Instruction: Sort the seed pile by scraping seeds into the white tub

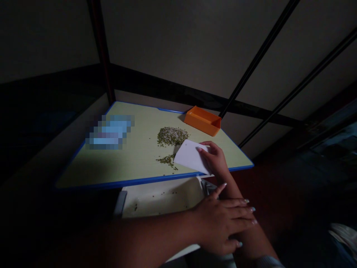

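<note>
My right hand grips the edge of a white plastic card, which stands tilted on the table's front part. Its far edge is against a small streak of green beans. Behind the card lies a larger heap of mixed green and pale seeds. The pale yellow tabletop has a blue rim. My left hand lies across my right forearm, fingers spread, holding nothing. An orange plastic tray stands near the far edge, and its inside is hidden from this angle.
Below the table's front edge sits a white tray with a few scattered beans. A pixelated blue patch covers something on the table's left. Dark posts and a pale wall rise behind the table.
</note>
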The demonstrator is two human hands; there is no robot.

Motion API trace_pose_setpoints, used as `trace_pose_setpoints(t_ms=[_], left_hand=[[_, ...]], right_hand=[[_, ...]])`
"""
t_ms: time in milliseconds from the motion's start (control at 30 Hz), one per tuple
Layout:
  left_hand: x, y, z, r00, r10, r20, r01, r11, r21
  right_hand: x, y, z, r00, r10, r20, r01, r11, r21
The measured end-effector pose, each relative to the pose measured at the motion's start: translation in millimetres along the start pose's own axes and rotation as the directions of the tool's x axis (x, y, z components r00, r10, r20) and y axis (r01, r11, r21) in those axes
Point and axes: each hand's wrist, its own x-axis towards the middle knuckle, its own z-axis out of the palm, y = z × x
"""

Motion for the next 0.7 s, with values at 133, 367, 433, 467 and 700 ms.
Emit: trace_pose_setpoints(t_ms=[133,367,433,467,700], left_hand=[[-0.2,-0.5,1.0,1.0,0.001,-0.008,-0.001,1.0,0.002],[-2.0,4.1,-2.0,0.999,-0.037,-0.015,0.037,0.998,0.044],[-1.7,3.4,-0.7,1.0,-0.022,-0.018,0.023,0.999,0.046],[-1.4,2.7,0.2,1.0,-0.014,-0.019,0.015,0.999,0.047],[-1.3,2.6,-1.0,1.0,-0.005,-0.03,0.007,0.999,0.053]], right_hand=[[-0.5,-0.9,-0.1,1.0,0.002,0.02,-0.002,1.0,0.005],[-0.3,-1.0,1.1,0.999,0.005,0.042,-0.006,1.0,0.021],[0.0,0.8,0.9,0.998,0.006,0.059,-0.008,0.999,0.038],[0.0,1.4,0.9,0.998,0.005,0.068,-0.008,0.999,0.041],[-0.6,-6.6,5.6,0.998,0.006,0.06,-0.007,1.0,0.022]])
